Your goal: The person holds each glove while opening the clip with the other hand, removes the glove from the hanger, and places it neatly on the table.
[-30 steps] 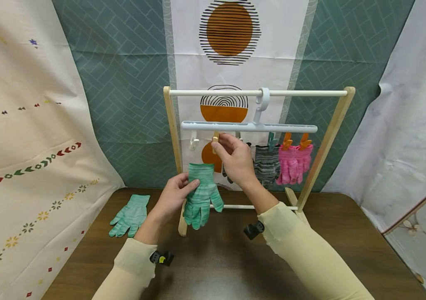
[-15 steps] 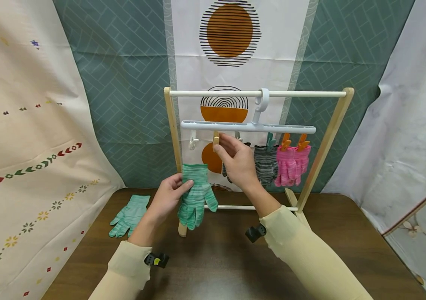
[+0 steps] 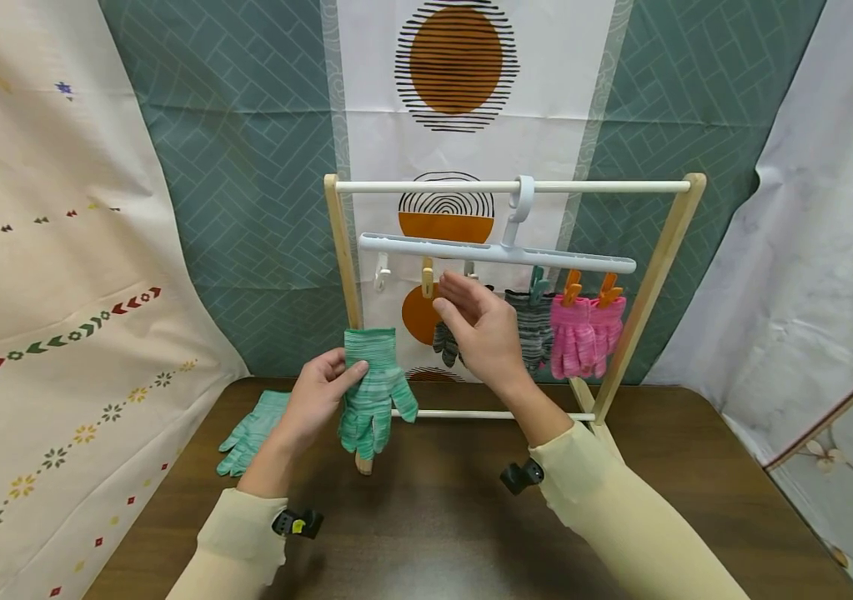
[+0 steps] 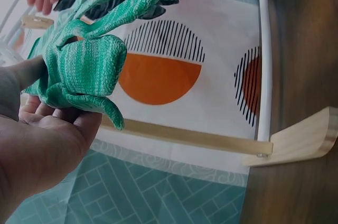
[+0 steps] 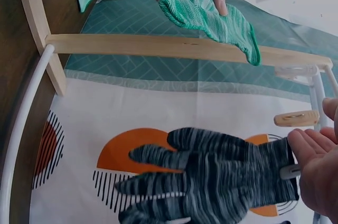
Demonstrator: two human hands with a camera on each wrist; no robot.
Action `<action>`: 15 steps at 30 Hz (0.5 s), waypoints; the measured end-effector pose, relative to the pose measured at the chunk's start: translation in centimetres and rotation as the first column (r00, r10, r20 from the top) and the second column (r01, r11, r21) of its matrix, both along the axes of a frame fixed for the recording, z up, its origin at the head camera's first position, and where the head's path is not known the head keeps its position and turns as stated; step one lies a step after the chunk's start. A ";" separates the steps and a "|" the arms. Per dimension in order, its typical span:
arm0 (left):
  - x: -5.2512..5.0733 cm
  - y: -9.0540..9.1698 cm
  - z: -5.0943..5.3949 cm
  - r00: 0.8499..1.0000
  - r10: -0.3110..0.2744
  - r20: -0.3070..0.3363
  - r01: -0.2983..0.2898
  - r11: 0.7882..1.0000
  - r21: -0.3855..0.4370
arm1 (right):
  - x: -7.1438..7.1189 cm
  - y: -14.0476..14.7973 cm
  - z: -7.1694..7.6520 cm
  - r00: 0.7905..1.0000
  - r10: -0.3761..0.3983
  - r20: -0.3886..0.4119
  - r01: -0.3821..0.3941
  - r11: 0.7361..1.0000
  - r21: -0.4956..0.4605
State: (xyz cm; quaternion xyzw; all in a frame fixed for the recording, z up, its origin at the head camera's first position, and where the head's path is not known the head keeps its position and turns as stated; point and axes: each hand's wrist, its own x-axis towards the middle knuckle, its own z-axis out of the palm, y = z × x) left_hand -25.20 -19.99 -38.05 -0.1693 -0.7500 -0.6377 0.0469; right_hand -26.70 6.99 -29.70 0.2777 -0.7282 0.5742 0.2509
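Observation:
My left hand (image 3: 318, 392) pinches a green striped glove (image 3: 375, 387) near its cuff, fingers of the glove hanging down, in front of the rack's left leg. Just right of a wooden clip (image 3: 428, 278) hanging from the light-blue hanger (image 3: 434, 247), my right hand (image 3: 482, 333) holds nothing, its fingers extended and apart from the clip. In the right wrist view the wooden clip (image 5: 297, 119) hangs free beside the fingertips. A white clip (image 3: 382, 273) hangs at the hanger's left end. A second green glove (image 3: 255, 433) lies on the table, partly behind my left forearm.
The hanger hooks over the top rod (image 3: 426, 187) of a wooden rack (image 3: 666, 275). Grey-black gloves (image 3: 529, 329) and pink gloves (image 3: 576, 337) hang from clips on its right half. A brown table (image 3: 426, 517) lies below, with patterned cloths around.
My right hand has let go of the wooden clip and moved slightly right and down. My left hand has carried the green glove to the left. The hanger now tilts, left end higher.

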 end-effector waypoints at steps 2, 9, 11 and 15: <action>0.0 -0.3 0.0 1.000 0.006 -0.007 -0.006 1.000 0.000 | 0.2 0.3 -0.1 1.000 -0.009 -0.011 0.009 1.000 0.012; 0.1 -1.9 0.0 0.999 0.035 0.029 -0.034 0.999 -0.017 | 0.7 1.3 -0.6 0.999 0.002 -0.046 0.000 1.000 0.027; 0.2 -2.4 0.0 0.998 0.050 0.042 -0.048 0.998 -0.036 | 0.9 1.6 -0.8 0.999 0.008 -0.054 -0.007 1.000 0.027; 0.2 -3.2 -0.2 0.995 0.076 0.066 -0.072 0.996 -0.058 | 1.2 2.2 -1.2 0.997 0.004 -0.076 -0.001 0.999 0.042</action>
